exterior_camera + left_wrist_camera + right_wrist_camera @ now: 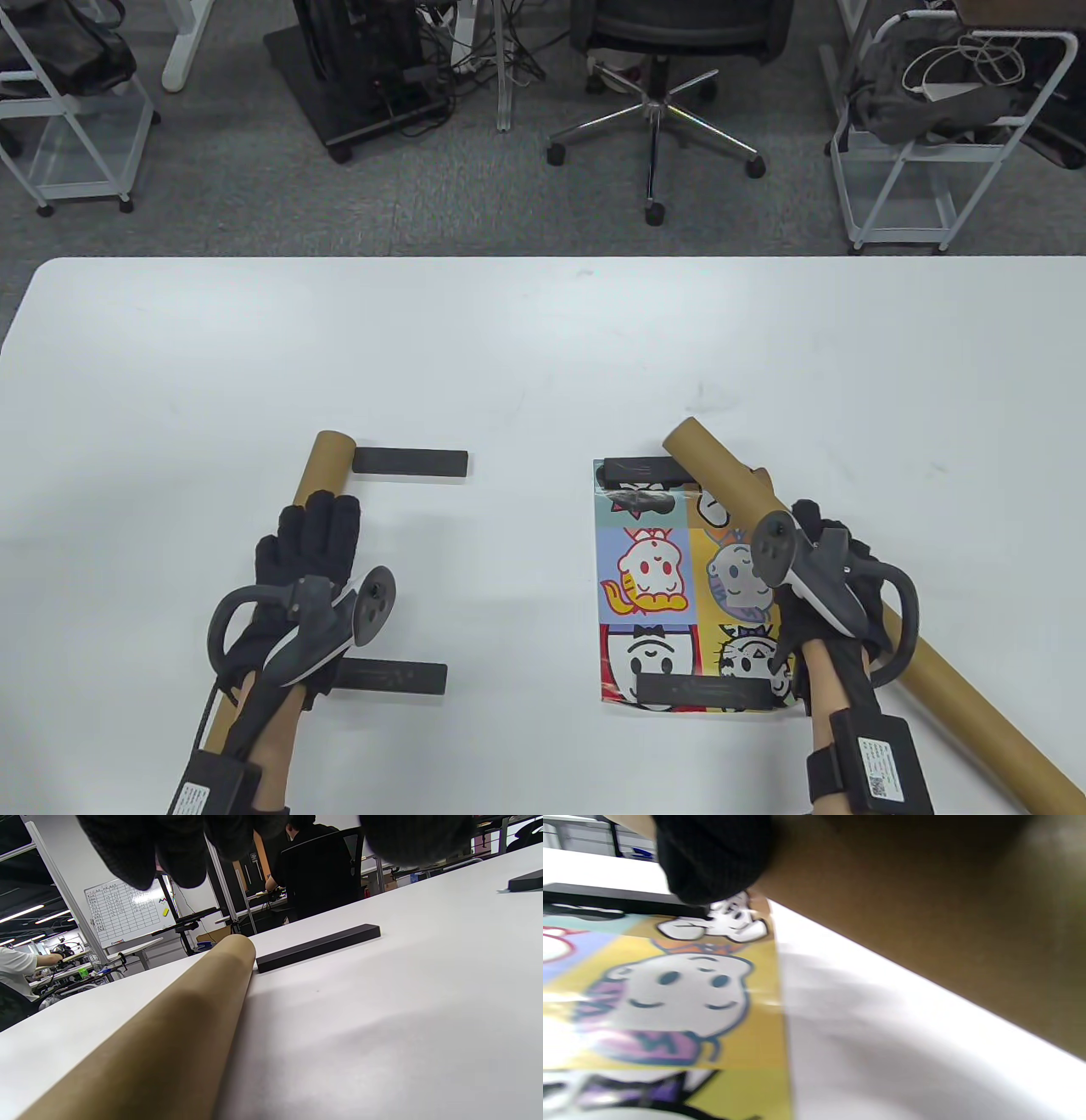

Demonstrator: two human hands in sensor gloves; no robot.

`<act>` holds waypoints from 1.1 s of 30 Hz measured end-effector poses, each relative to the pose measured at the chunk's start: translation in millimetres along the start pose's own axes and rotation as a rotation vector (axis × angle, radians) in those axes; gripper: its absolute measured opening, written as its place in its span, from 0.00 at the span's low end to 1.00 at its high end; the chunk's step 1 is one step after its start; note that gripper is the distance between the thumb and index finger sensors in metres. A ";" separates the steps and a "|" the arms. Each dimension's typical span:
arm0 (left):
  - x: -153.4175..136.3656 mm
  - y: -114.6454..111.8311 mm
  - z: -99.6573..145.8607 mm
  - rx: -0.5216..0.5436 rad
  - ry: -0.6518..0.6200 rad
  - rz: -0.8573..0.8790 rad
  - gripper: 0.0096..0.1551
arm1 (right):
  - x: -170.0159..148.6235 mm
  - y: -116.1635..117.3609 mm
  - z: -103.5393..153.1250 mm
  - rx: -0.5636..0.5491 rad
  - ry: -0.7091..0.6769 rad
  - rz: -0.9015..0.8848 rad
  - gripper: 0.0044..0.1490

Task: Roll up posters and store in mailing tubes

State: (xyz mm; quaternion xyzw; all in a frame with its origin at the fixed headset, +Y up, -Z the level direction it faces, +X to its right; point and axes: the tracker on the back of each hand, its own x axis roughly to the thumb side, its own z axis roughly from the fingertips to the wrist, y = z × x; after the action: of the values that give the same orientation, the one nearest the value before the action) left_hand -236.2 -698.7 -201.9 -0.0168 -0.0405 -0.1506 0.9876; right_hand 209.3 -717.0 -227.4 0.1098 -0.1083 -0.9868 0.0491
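A colourful cartoon poster [662, 586] lies flat on the white table, weighted by a black bar at its far edge [638, 471] and one at its near edge [704, 692]. My right hand [814, 548] grips a long brown mailing tube [721, 480] that lies slanted across the poster's right edge. In the right wrist view, a fingertip [712, 861] presses this tube [925, 891] above the poster [670, 993]. My left hand [316, 522] lies open, fingers stretched out, over a second brown tube [325, 463]. In the left wrist view, the fingers [140, 853] hover above that tube [169, 1035].
Two more black bars lie near the left tube, one by its far end [410, 463] [318, 946] and one near my left wrist [390, 677]. An office chair [662, 76] and wire carts [925, 144] stand beyond the table's far edge [543, 260].
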 end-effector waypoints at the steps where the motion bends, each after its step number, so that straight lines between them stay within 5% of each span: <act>1: 0.3 -0.7 -0.1 -0.004 -0.001 0.007 0.58 | 10.1 -2.2 2.2 -0.005 -0.031 0.007 0.56; 10: 3.2 0.1 0.8 -0.004 -0.016 0.028 0.58 | 59.0 -5.1 23.0 -0.097 -0.202 0.115 0.55; 21: 12.6 19.0 -7.0 0.022 -0.041 0.240 0.56 | 65.3 -9.7 39.1 -0.158 -0.306 0.069 0.54; 33: 46.4 25.6 -13.2 -0.003 -0.104 0.719 0.43 | 92.2 -13.9 63.7 -0.228 -0.458 0.110 0.54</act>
State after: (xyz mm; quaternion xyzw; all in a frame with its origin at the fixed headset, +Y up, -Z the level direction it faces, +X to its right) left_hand -183.4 -688.7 -211.7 -0.0389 -0.0822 0.2072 0.9741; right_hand 104.3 -701.7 -188.9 -0.1288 -0.0106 -0.9876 0.0891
